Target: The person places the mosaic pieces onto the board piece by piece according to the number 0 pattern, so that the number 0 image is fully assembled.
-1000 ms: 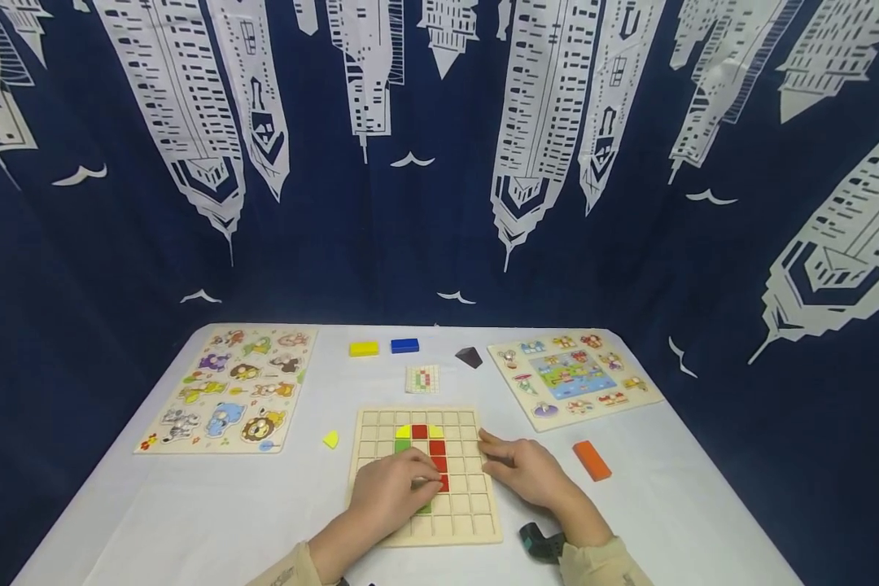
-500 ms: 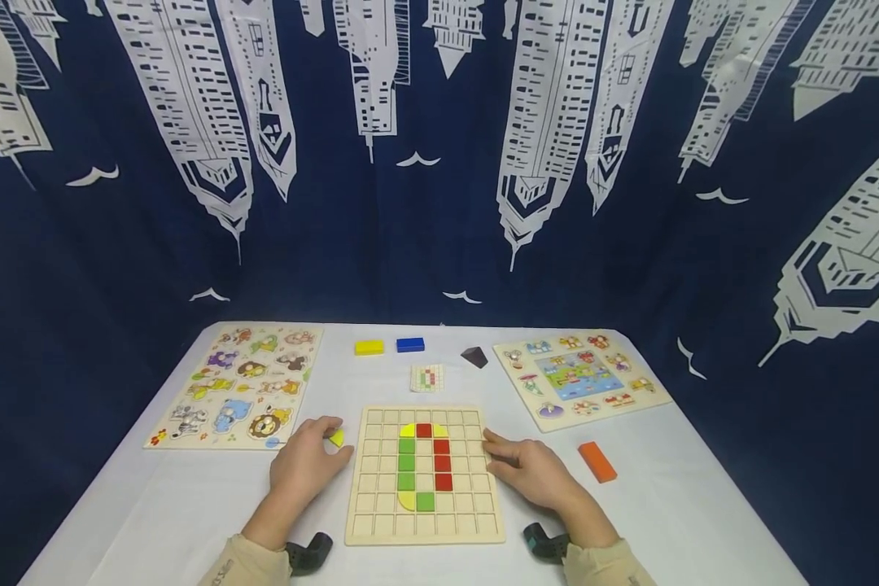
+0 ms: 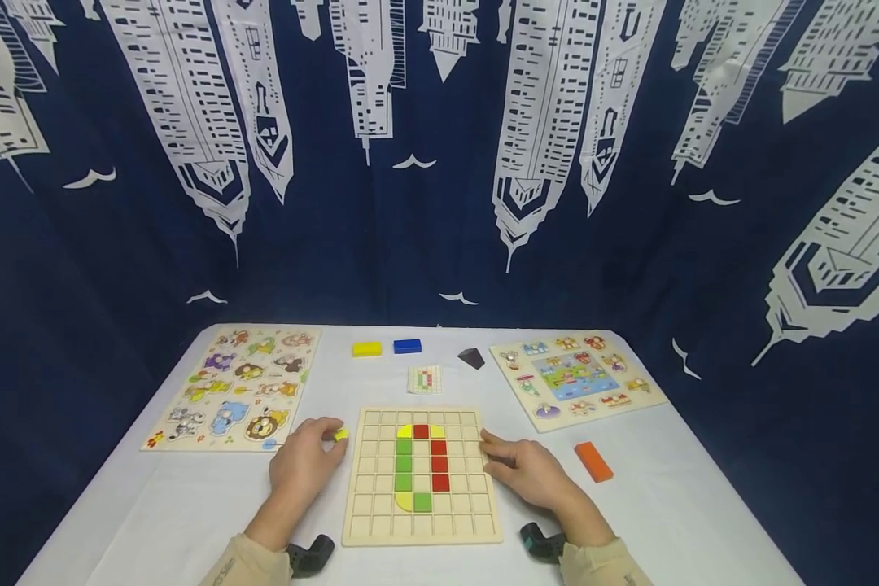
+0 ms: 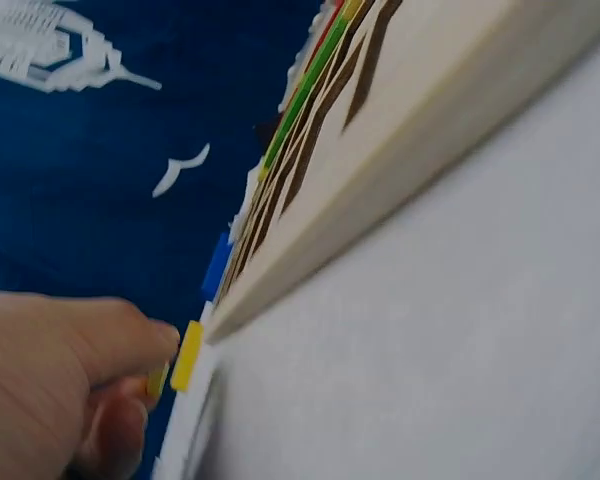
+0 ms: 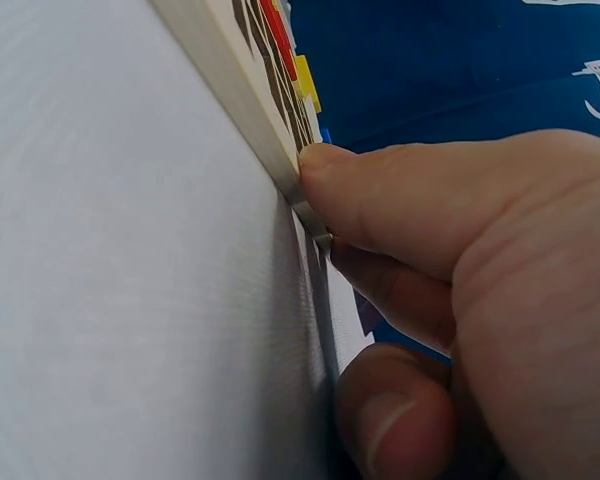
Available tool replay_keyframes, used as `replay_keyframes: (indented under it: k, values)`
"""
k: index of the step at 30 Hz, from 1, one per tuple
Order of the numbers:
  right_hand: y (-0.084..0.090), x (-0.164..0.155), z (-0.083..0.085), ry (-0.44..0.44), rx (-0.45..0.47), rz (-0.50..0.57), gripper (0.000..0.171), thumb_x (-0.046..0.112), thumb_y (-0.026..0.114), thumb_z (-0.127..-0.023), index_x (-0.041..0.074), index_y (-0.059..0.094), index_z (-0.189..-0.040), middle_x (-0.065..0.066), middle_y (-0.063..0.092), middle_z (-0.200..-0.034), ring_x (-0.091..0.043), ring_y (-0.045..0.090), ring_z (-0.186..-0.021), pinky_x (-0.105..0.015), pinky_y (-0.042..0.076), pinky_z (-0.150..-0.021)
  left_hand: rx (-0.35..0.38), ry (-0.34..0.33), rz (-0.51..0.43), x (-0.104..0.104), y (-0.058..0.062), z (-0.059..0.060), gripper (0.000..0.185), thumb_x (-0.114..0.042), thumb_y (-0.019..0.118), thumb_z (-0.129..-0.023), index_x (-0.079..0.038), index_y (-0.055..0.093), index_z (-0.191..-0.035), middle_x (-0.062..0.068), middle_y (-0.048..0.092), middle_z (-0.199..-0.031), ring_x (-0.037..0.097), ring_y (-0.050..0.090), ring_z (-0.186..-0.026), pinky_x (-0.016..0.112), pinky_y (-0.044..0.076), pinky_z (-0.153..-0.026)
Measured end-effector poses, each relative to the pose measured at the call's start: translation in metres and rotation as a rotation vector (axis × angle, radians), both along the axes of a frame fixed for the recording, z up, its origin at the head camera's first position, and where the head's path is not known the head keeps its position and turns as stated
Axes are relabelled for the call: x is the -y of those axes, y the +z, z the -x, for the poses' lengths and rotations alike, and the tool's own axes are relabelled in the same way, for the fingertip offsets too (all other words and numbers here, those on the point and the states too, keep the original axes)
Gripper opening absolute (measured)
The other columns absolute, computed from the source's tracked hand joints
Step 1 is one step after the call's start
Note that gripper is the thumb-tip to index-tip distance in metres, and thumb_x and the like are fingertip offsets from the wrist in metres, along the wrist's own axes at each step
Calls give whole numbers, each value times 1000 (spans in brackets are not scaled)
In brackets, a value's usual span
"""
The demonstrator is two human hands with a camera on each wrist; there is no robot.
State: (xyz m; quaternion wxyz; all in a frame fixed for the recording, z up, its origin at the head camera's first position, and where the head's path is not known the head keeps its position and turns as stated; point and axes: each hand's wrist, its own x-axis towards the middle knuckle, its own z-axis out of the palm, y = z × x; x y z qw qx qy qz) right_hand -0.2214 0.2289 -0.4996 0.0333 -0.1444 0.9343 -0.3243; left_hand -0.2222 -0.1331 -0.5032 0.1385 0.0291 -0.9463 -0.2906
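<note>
Left of the gridded wooden board (image 3: 373, 525), my left hand (image 3: 300, 461) pinches a small yellow tile (image 3: 340, 435) between thumb and fingertips. The left wrist view shows that yellow tile (image 4: 157, 382) mostly hidden by the fingers. Green tiles (image 3: 404, 464), red tiles (image 3: 439, 464) and yellow rounded tiles (image 3: 404, 501) lie in the board's cells, forming most of a ring. My right hand (image 3: 531, 472) touches the board's right edge, index finger and thumb a little apart. In the right wrist view the thumb (image 5: 380, 195) lies at the board's edge (image 5: 235, 105).
Behind the board lies a small pattern card (image 3: 425, 379), with a yellow block (image 3: 367, 349), a blue block (image 3: 407, 346) and a dark wedge (image 3: 472, 358) beyond. An animal puzzle (image 3: 238, 391) lies left, another picture puzzle (image 3: 579, 381) right. An orange block (image 3: 593, 461) is beside the right hand.
My left hand has moved from over the board's lower left out to its left side and taken the yellow tile from the table. The right hand stays at the board's edge.
</note>
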Motion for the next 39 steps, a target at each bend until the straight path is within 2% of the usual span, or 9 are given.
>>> replay_keyframes:
  k: [3, 8, 12, 17, 20, 23, 28, 36, 39]
  values:
    - [-1, 1, 0, 8, -8, -8, 38, 26, 72, -96, 16, 71, -133, 6, 56, -150, -30, 52, -141, -55, 40, -113, 3, -71, -41, -15, 8, -12, 31, -27, 84, -84, -19, 77, -114, 2, 74, -109, 17, 69, -81, 29, 47, -58]
    - [0, 2, 0, 33, -28, -30, 39, 26, 72, -96, 16, 70, -134, 6, 55, -150, -31, 53, -140, -55, 42, -112, 4, -303, -76, -51, 16, -38, 24, -30, 85, -83, -27, 78, -106, -7, 75, -109, 2, 58, -69, 25, 45, -58]
    - [4, 3, 1, 44, -36, -42, 40, 26, 72, -96, 17, 69, -134, 5, 55, -151, -32, 53, -139, -55, 41, -112, -46, -483, -23, -75, 10, -50, 19, -31, 84, -85, -31, 78, -103, -16, 72, -105, 1, 64, -79, 23, 48, -62]
    - [5, 4, 1, 45, -23, -40, 40, 26, 72, -96, 18, 69, -135, 4, 54, -151, -32, 53, -139, -56, 41, -112, -66, -621, 80, -88, -2, -53, 15, -32, 82, -87, -33, 79, -102, -22, 69, -102, -2, 67, -88, 22, 49, -64]
    - [4, 5, 1, 61, -22, -36, 40, 25, 71, -96, 16, 69, -135, 3, 54, -151, -32, 53, -139, -56, 42, -112, -63, -646, 109, -90, -6, -52, 11, -33, 81, -88, -34, 80, -99, -24, 68, -100, -4, 66, -88, 22, 49, -64]
    - [3, 5, 1, 53, -22, -42, 39, 26, 71, -96, 17, 69, -135, 4, 55, -151, -32, 53, -139, -56, 42, -112, -72, -647, 90, -91, -8, -51, 7, -33, 80, -89, -34, 81, -96, -26, 68, -99, -5, 66, -88, 21, 49, -64]
    - [3, 4, 1, 30, -28, -53, 38, 26, 71, -96, 18, 70, -134, 5, 55, -151, -31, 53, -139, -56, 41, -112, -58, -634, 57, -94, -7, -49, 5, -32, 80, -89, -34, 82, -93, -28, 66, -94, -7, 63, -82, 20, 45, -61]
    - [4, 2, 1, 21, -21, -27, 38, 25, 72, -96, 17, 71, -133, 4, 55, -150, -31, 53, -139, -56, 41, -113, -67, -610, 58, -98, -7, -49, 5, -30, 79, -86, -34, 79, -88, -24, 64, -93, -7, 58, -74, 20, 42, -57]
    - [3, 2, 1, 19, -22, -31, 38, 26, 72, -96, 17, 71, -133, 4, 55, -150, -31, 53, -139, -56, 41, -112, -58, -595, 19, -97, -8, -49, 1, -32, 81, -86, -32, 81, -87, -25, 63, -94, -8, 58, -75, 19, 42, -58]
